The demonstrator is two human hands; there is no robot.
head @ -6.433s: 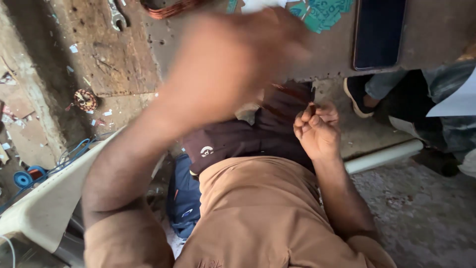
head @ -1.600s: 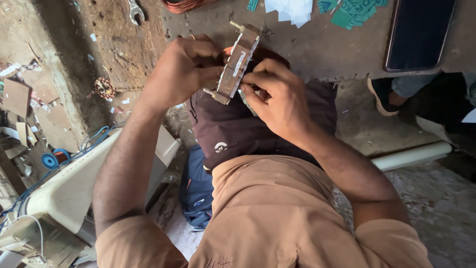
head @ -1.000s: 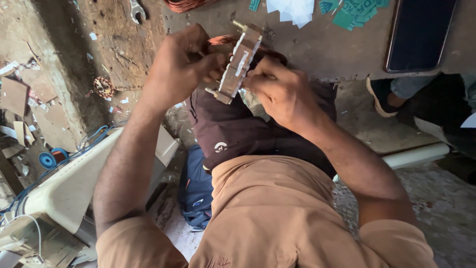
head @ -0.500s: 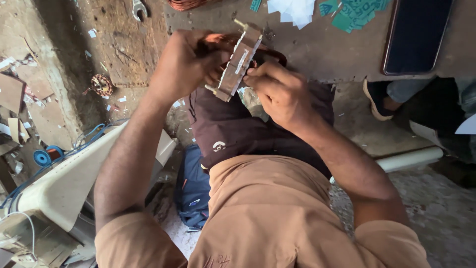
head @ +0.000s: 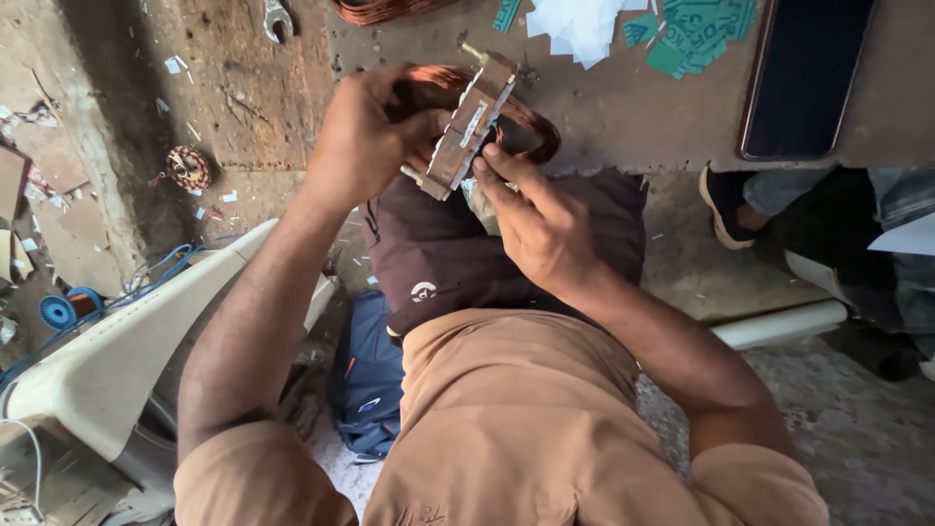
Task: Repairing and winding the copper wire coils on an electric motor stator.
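My left hand (head: 368, 136) grips a flat wooden winding former (head: 467, 125) with metal bolts at both ends, held tilted above my lap. A coil of copper wire (head: 521, 115) loops around it and bulges out to the right. My right hand (head: 538, 226) sits just below the former, its fingertips pressed on the former's lower edge and the wire. My brown shirt and dark trousers fill the view beneath both hands.
A worn workbench (head: 623, 107) lies ahead with green card scraps (head: 701, 29), white paper pieces (head: 579, 24), a dark phone (head: 804, 78) and a spanner (head: 278, 18). A cream plastic casing (head: 127, 341) and blue spool (head: 58, 312) lie left. Another person's leg and shoe (head: 726, 205) are at right.
Both hands keep hold of the former. The right fingers have shifted slightly along its lower edge, and the copper loop now shows more to the right of it.
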